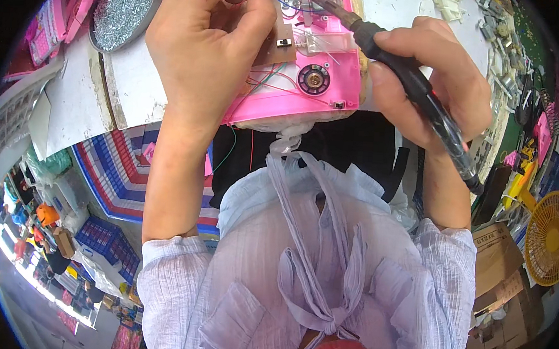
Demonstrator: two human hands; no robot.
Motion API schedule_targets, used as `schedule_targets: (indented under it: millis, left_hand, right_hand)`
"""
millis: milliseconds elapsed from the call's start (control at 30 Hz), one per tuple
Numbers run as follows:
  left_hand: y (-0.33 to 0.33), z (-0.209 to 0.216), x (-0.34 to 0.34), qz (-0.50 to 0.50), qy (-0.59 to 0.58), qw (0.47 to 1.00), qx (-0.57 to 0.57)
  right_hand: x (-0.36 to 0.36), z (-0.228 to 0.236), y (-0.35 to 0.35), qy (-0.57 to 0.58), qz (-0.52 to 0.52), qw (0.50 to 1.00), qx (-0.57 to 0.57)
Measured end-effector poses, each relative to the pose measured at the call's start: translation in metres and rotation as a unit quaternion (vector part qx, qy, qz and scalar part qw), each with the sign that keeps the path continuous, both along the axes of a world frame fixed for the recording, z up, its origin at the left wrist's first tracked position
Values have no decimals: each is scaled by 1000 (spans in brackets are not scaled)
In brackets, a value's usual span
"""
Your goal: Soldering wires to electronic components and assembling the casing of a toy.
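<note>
My right hand grips a soldering iron by its black handle. Its metal tip slants up and left over a pink plastic housing. At the picture's top edge, my left hand is closed in a pinch beside thin yellow and blue wires; what lies between its fingertips is hidden. Beneath that hand, a brown circuit board with a small slide switch is partly covered. A round black speaker sits in the housing, with red and green wires to its left.
A round tray of small silvery screws stands left on the white worktable. Pink plastic parts lie beyond it. Metal pieces are heaped along the right edge. Below are a striped sheet, a yellow fan and cardboard.
</note>
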State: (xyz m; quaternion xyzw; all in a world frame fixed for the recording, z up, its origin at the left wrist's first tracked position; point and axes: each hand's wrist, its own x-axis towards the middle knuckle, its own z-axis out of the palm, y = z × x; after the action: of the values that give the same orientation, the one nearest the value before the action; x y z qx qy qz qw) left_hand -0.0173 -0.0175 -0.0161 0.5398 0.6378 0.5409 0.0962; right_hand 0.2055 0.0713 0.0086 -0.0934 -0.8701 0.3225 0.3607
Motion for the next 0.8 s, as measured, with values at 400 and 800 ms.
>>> schedule_targets:
  millis: [400, 800]
  left_hand:
    - [3, 6, 3, 38, 60, 997, -34]
    - [-2, -1, -9, 16, 123, 992, -38]
  right_hand:
    - [-13, 5, -1, 6, -9, 995, 97]
    - [-17, 9, -1, 0, -18, 995, 103]
